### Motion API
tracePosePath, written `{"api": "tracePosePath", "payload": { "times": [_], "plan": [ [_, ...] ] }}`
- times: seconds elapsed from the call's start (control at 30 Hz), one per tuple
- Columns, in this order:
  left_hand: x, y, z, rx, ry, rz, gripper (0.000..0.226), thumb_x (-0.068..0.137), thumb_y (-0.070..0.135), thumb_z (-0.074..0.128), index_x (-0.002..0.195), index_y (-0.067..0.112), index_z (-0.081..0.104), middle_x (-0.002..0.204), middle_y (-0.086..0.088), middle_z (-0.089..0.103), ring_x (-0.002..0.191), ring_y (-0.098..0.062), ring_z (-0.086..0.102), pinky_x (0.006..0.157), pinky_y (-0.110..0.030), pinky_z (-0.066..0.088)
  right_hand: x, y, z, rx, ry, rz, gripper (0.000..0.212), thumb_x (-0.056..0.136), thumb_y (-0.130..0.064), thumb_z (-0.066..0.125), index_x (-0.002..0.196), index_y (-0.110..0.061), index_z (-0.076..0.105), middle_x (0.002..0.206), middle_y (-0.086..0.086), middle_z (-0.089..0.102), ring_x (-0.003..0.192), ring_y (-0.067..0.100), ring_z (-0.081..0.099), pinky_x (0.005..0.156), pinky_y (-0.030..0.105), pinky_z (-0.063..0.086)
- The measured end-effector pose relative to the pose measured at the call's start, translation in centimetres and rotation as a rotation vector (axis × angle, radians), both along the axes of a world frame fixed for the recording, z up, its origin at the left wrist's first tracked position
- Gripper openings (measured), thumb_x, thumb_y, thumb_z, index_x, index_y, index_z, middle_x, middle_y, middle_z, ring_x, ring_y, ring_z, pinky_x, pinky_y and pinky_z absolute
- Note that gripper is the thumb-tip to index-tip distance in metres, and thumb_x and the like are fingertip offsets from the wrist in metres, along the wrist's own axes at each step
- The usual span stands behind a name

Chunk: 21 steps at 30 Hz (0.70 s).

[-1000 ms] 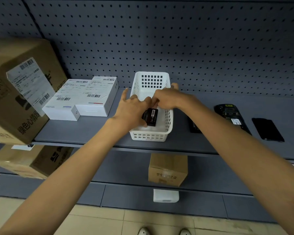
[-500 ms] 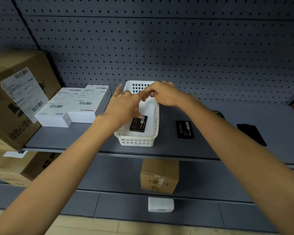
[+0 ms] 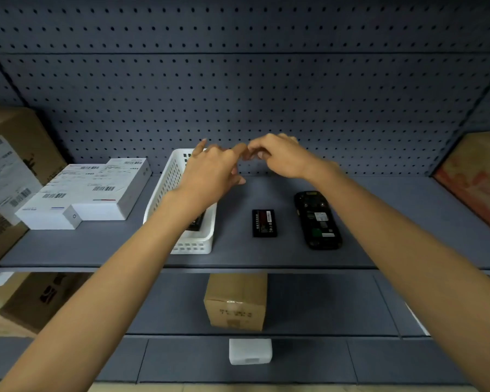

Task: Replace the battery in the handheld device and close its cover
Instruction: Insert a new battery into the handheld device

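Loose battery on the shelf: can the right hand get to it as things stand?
Probably yes. The battery lies bare on the shelf, between basket and device; the empty right hand hangs just above.

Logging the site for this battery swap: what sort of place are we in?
Likely a stockroom or shop storage bay: grey metal shelf backed by pegboard, labelled cardboard carton and white boxes with barcode stickers.

Your grey shelf (image 3: 379, 210) carries, from left to right, a cardboard box (image 3: 9, 176) at its end, two white boxes (image 3: 94, 190) side by side, a white basket (image 3: 178, 219), a loose battery (image 3: 264, 223) lying flat, and just beside it the handheld device (image 3: 318, 219) with its back open.
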State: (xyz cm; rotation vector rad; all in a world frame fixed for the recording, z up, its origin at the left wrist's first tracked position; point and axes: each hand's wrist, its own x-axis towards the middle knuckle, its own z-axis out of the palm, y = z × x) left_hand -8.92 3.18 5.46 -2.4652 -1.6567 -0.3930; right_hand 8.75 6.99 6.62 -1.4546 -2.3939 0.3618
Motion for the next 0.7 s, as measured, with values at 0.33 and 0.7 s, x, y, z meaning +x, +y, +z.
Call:
{"api": "tracePosePath", "payload": {
  "times": [0.33, 0.7],
  "plan": [
    [4.3, -1.6, -1.3, -0.087, -0.034, -0.010, 0.048, 0.084, 0.038, 0.070, 0.126, 0.022, 0.051, 0.104, 0.002, 0.071, 0.112, -0.029, 0.056, 0.104, -0.039, 0.038, 5.0, -1.6, -1.7, -0.081, 0.028, 0.004, 0.037, 0.098, 0.002, 0.044, 0.118, -0.019, 0.066, 0.122, -0.001, 0.068, 0.120, 0.015, 0.059, 0.106, 0.044, 0.044],
    [4.2, -3.7, -6.9, -0.318, 0.043, 0.103, 0.078, 0.076, 0.053, 0.073, 0.142, 0.024, 0.043, 0.137, -0.007, 0.057, 0.125, -0.032, 0.054, 0.095, -0.044, 0.045, 5.5, -4.2, -8.2, -0.334, -0.053, 0.100, 0.059, 0.091, -0.029, 0.068, 0.143, -0.016, 0.043, 0.145, 0.004, 0.051, 0.132, 0.020, 0.049, 0.108, 0.036, 0.041]
  ]
}}
